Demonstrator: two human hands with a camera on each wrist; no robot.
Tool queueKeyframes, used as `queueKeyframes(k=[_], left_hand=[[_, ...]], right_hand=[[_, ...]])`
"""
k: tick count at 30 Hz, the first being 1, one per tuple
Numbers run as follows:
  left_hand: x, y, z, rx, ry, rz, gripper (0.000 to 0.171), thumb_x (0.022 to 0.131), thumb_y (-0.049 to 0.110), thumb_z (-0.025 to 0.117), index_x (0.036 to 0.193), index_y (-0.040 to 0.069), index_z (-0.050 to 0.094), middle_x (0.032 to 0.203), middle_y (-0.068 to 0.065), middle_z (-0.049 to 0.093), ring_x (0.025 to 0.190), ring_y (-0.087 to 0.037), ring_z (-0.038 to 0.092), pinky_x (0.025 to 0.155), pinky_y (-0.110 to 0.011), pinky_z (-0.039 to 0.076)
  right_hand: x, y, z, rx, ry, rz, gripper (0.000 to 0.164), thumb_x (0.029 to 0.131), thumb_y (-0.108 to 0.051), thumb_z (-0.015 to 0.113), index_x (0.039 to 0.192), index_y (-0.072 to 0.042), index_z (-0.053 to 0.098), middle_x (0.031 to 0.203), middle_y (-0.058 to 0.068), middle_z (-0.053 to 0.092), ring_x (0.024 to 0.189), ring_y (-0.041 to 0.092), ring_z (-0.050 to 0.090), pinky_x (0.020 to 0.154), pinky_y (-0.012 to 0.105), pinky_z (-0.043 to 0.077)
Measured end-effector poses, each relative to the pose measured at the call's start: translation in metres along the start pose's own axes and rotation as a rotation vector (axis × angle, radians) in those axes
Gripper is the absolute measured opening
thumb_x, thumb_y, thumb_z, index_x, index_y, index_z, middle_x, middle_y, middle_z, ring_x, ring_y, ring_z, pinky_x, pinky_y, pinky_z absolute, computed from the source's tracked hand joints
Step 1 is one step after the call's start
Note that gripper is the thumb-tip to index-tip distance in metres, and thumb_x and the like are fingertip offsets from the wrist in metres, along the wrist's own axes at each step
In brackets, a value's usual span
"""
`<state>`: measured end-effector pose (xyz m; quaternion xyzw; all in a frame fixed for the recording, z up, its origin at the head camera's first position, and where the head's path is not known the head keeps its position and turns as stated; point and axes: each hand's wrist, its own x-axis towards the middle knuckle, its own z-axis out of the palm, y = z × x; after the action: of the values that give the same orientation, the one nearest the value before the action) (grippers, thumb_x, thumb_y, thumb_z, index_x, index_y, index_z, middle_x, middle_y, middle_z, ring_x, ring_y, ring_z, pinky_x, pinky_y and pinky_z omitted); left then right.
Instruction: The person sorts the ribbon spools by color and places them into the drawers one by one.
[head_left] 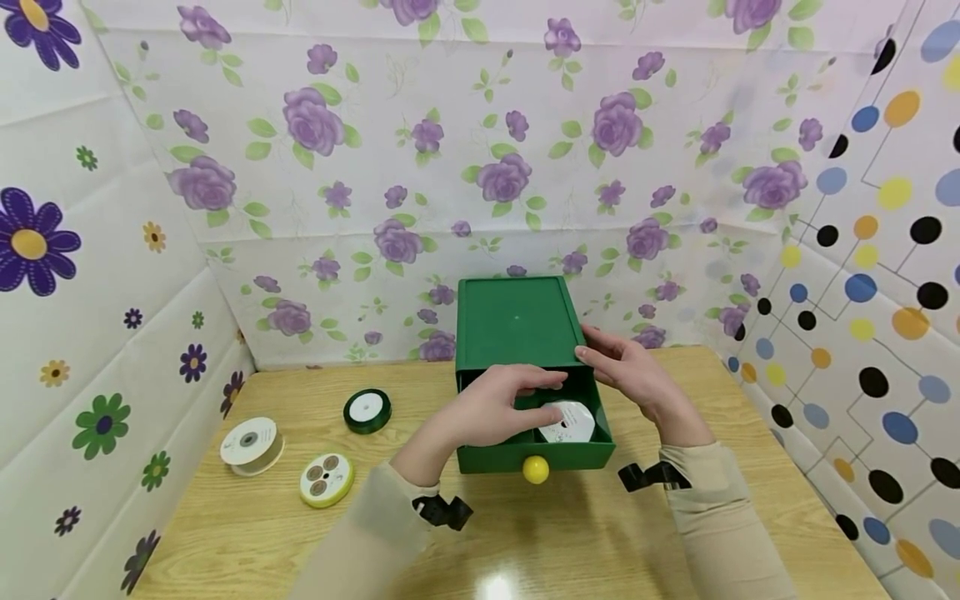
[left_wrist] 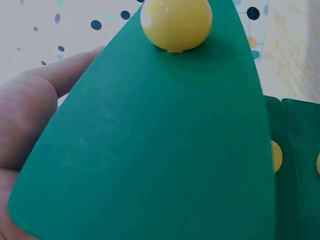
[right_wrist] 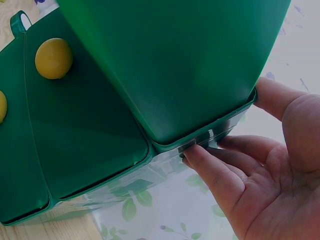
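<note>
A green cabinet (head_left: pixel 517 321) stands at the back of the table, its top drawer (head_left: pixel 483 460) pulled out by the yellow knob side. Inside the drawer lies a white ribbon spool (head_left: pixel 576 427). My left hand (head_left: pixel 495 407) reaches over the drawer, fingers extended and apart from the thumb, which overlaps the spool; whether it presses on it I cannot tell. In the left wrist view the drawer front (left_wrist: pixel 150 130) hides most of that hand. My right hand (head_left: pixel 633 375) rests on the cabinet's upper right edge, its fingers (right_wrist: pixel 215 172) touching the side.
Left of the cabinet lie a dark green ribbon spool (head_left: pixel 367 410), a white spool (head_left: pixel 252 446) and a yellow-edged spool (head_left: pixel 327 480). Lower drawers with yellow knobs (right_wrist: pixel 54 58) are closed. Patterned sheets (head_left: pixel 420 167) stand behind and beside the wooden table (head_left: pixel 247 542).
</note>
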<state>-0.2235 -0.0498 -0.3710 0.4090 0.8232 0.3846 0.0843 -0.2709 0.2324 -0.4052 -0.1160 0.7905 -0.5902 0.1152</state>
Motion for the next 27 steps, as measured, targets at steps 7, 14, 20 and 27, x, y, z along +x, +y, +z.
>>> queueKeyframes(k=[7, 14, 20, 27], left_hand=[[-0.017, -0.008, 0.003, -0.196, 0.198, 0.023, 0.042, 0.108, 0.024, 0.069, 0.145, 0.005, 0.067, 0.143, -0.008, 0.068, 0.132, -0.020, 0.063, 0.109, -0.034, 0.053], [-0.036, -0.016, 0.005, -0.282, 0.361, 0.006, 0.033, 0.108, 0.020, 0.068, 0.137, 0.005, 0.072, 0.134, -0.006, 0.072, 0.119, -0.018, 0.070, 0.101, -0.034, 0.057], [-0.050, -0.016, 0.011, -0.353, 0.491, 0.006, 0.029, 0.109, 0.016, 0.067, 0.133, 0.001, 0.073, 0.128, -0.006, 0.073, 0.115, -0.026, 0.070, 0.098, -0.036, 0.059], [-0.062, -0.014, 0.020, -0.435, 0.653, 0.001, 0.026, 0.108, 0.012, 0.067, 0.128, -0.003, 0.074, 0.128, -0.011, 0.073, 0.120, -0.042, 0.068, 0.099, -0.032, 0.058]], right_hand=[[0.000, 0.002, 0.000, 0.003, 0.007, 0.007, 0.081, 0.108, -0.047, 0.065, 0.171, -0.016, 0.026, 0.174, 0.018, 0.028, 0.157, 0.040, 0.032, 0.123, 0.058, 0.033], [0.000, 0.000, 0.000, 0.004, 0.015, 0.004, 0.080, 0.108, -0.046, 0.065, 0.171, -0.016, 0.027, 0.174, 0.017, 0.028, 0.157, 0.039, 0.032, 0.123, 0.057, 0.033], [0.000, 0.001, 0.001, 0.007, 0.013, -0.001, 0.078, 0.109, -0.045, 0.063, 0.172, -0.016, 0.026, 0.175, 0.016, 0.026, 0.158, 0.039, 0.031, 0.124, 0.057, 0.032], [0.000, 0.004, 0.000, 0.013, 0.015, 0.003, 0.079, 0.109, -0.046, 0.064, 0.172, -0.017, 0.026, 0.175, 0.016, 0.026, 0.157, 0.039, 0.031, 0.123, 0.057, 0.032]])
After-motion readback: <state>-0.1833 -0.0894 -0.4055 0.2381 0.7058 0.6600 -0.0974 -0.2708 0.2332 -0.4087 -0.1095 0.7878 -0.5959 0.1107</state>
